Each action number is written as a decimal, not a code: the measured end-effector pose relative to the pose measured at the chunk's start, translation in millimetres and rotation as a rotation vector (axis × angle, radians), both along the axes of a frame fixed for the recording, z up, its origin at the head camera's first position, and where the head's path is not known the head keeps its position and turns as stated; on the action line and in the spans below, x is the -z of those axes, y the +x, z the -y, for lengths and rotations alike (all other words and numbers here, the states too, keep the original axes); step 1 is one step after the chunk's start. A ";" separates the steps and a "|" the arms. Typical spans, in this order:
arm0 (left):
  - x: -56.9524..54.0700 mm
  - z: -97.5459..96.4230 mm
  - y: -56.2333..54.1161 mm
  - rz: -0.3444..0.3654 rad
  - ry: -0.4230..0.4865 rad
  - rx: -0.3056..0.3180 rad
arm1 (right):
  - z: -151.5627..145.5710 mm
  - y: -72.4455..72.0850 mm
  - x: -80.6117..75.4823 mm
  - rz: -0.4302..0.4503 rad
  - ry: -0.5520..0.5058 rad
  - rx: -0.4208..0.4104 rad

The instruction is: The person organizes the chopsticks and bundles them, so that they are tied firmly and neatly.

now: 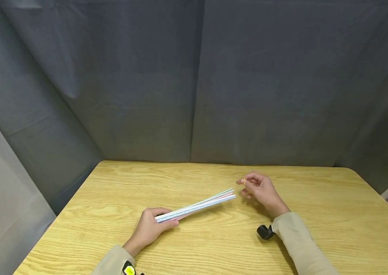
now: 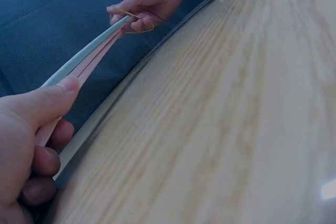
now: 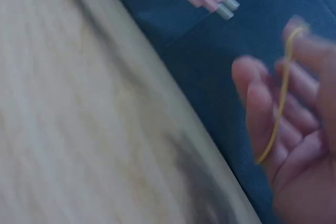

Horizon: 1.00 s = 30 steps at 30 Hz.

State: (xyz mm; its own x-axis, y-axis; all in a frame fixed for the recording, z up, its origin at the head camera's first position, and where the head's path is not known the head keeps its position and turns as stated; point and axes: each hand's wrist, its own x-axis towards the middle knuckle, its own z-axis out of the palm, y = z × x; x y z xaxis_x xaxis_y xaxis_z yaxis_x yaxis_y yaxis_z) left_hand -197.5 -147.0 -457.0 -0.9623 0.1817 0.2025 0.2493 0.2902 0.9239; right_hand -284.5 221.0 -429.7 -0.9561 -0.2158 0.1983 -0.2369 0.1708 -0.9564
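My left hand (image 1: 150, 228) grips a bundle of pastel drinking straws (image 1: 197, 206) near one end, the thumb lying along them in the left wrist view. The straws, in white, pale blue, pink and mint, slant up to the right and fan slightly at the far end. Just beyond those free ends is my right hand (image 1: 264, 192). A thin yellow rubber band (image 3: 284, 95) is looped over its curled fingers and drawn out between them. In the right wrist view the straw ends (image 3: 226, 9) stand apart from the fingertips.
A wood-grain table (image 1: 214, 244) lies under both hands. Dark grey curtains (image 1: 145, 95) hang behind its far edge and at the sides. A black wrist device (image 1: 265, 232) sticks out from the right sleeve, and one with a yellow face (image 1: 129, 269) sits at the left cuff.
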 end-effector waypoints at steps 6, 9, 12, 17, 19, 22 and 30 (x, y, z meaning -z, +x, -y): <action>2.0 1.0 0.1 0.000 -0.003 -0.014 | 8.3 2.3 -0.7 -0.076 0.036 -0.106; 3.2 0.0 0.3 0.003 -0.007 -0.014 | 12.4 4.4 0.0 -0.061 0.040 -0.165; 3.9 -1.0 1.0 0.007 -0.010 -0.006 | 18.2 8.2 0.5 -0.038 0.077 -0.216; 2.7 -1.5 1.6 0.006 -0.010 0.001 | 32.8 15.8 -1.8 0.024 0.110 -0.269; 2.2 -1.5 1.3 0.006 -0.010 0.009 | 38.1 17.9 -2.7 0.030 0.113 -0.279; 1.6 -1.5 0.5 0.008 -0.010 0.020 | 43.8 19.7 -2.9 0.014 0.121 -0.275; 1.0 0.4 -1.1 -0.006 -0.019 0.027 | 50.1 17.9 -1.3 -0.004 0.120 -0.242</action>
State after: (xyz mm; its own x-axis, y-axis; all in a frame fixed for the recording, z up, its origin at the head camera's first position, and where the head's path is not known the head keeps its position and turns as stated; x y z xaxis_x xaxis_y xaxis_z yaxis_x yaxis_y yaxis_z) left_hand -198.6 -147.4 -457.9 -0.9558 0.2115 0.2042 0.2624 0.3009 0.9168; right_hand -266.6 170.9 -428.4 -0.8729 -0.4605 0.1612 -0.2886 0.2211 -0.9316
